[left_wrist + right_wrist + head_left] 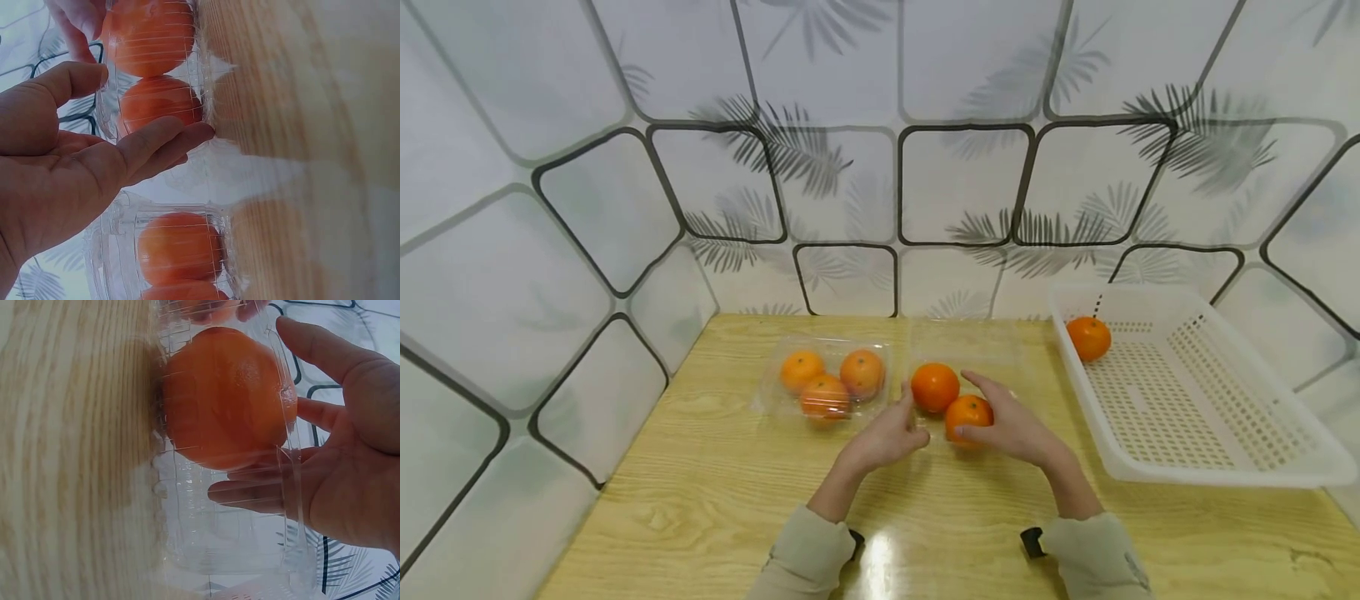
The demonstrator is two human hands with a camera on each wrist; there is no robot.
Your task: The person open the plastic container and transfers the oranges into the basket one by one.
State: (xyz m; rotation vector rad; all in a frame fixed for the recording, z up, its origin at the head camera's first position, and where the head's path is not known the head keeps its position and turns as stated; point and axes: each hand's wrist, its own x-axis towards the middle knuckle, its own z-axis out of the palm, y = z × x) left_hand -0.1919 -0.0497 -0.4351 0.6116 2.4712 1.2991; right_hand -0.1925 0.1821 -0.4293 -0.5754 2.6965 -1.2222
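A clear plastic clamshell box [943, 340], its lid laid back, holds two mandarins: a rear mandarin [935, 387] and a front mandarin [968, 419]. My right hand [1017, 423] is at the box's right side, beside the front mandarin [228, 400]. Its fingers are fairly straight behind the fruit, and the thumb stands off it in the right wrist view. At the left side of the same box is my left hand [886, 436], fingers [153, 140] extended along the plastic wall, holding nothing.
Left of the hands stands another clear box [767, 392] with three mandarins [825, 397]. A white perforated basket [1210, 475] on the right contains a single mandarin [1088, 338]. Behind the wooden table [700, 508] rises a patterned wall [842, 183].
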